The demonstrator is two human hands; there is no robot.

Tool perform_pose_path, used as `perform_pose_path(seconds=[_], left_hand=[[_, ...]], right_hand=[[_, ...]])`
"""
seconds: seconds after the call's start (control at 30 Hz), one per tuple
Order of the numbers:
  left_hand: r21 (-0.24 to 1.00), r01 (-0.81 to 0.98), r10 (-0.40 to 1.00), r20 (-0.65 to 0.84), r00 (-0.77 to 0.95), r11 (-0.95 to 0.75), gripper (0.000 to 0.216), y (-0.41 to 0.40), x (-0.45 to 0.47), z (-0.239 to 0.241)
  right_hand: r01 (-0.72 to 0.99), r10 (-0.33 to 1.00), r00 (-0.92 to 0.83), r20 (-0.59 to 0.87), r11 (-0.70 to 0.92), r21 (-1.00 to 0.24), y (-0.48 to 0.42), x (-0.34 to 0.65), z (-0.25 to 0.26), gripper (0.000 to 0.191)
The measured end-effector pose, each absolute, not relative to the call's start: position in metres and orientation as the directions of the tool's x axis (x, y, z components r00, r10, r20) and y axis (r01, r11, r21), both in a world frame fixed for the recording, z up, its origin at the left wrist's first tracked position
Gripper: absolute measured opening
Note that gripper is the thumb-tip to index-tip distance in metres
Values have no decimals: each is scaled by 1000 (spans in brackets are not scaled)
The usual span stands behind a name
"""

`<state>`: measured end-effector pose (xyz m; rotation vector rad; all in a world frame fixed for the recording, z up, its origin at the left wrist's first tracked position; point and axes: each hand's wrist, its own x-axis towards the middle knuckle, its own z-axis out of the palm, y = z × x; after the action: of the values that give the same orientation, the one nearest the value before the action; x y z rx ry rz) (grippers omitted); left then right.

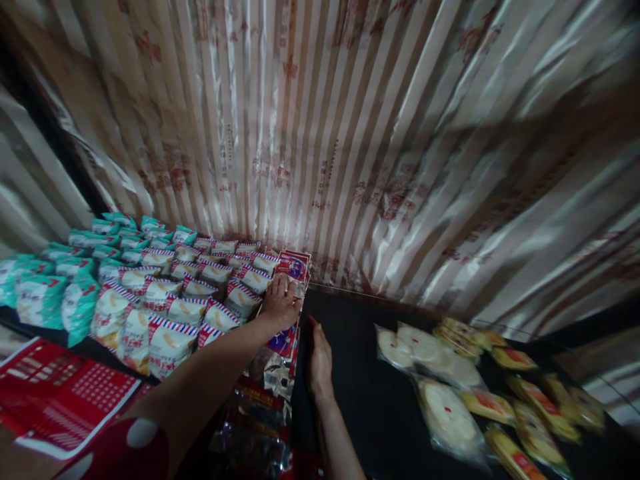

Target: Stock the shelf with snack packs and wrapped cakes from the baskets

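My left hand point(281, 303) rests on top of a row of red and purple snack packets point(295, 265), its fingers laid over them. Beside the right edge of that row, my right hand point(319, 360) stands on its side with fingers stretched out and the palm turned toward the packets. Whether it touches them I cannot tell. Nearer to me, the row continues with shiny, dark-red and silver packets point(263, 400). Just left of my left hand stand rows of white snack bags point(173, 340) with red-and-blue striped tops.
Teal snack bags point(43, 300) fill the far left of the black table point(355, 373). A red printed sheet point(65, 393) lies at the front left. On the right are clear bags of round white flatbreads point(445, 410) and yellow packets point(537, 400). A striped plastic curtain point(320, 133) hangs behind.
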<state>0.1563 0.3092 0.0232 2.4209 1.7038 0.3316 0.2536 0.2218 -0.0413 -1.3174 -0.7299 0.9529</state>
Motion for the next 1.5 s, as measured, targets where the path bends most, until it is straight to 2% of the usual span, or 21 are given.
perform_pose_path(seconds=[0.2, 0.33, 0.47, 0.53, 0.63, 0.77, 0.97, 1.27, 1.5], left_hand=[[253, 908, 943, 86, 323, -334, 58, 308, 157, 26], [228, 919, 947, 87, 309, -321, 60, 308, 158, 27], [192, 913, 933, 39, 358, -359, 56, 311, 155, 27], [187, 905, 924, 39, 381, -381, 54, 312, 153, 27], [203, 902, 925, 79, 372, -380, 51, 313, 152, 26], [268, 896, 933, 166, 320, -355, 47, 311, 154, 26], [339, 879, 935, 237, 264, -334, 46, 311, 156, 27], [358, 858, 914, 307, 264, -368, 47, 317, 159, 19], [363, 850, 909, 316, 273, -381, 47, 319, 160, 24]], right_hand=[[-108, 896, 439, -74, -30, -994, 219, 251, -34, 65], [128, 880, 456, 132, 82, -988, 214, 244, -14, 51], [447, 874, 267, 407, 261, -856, 210, 232, 13, 36], [561, 872, 158, 463, 306, -769, 208, 226, 23, 33], [656, 852, 156, 500, 289, -697, 204, 221, 29, 31], [705, 825, 232, 516, 223, -673, 197, 223, 26, 25], [712, 851, 191, 489, 223, -666, 192, 231, 19, 26], [734, 861, 115, 495, 262, -626, 192, 233, 11, 33], [752, 881, 189, 433, 153, -641, 209, 240, 8, 42]])
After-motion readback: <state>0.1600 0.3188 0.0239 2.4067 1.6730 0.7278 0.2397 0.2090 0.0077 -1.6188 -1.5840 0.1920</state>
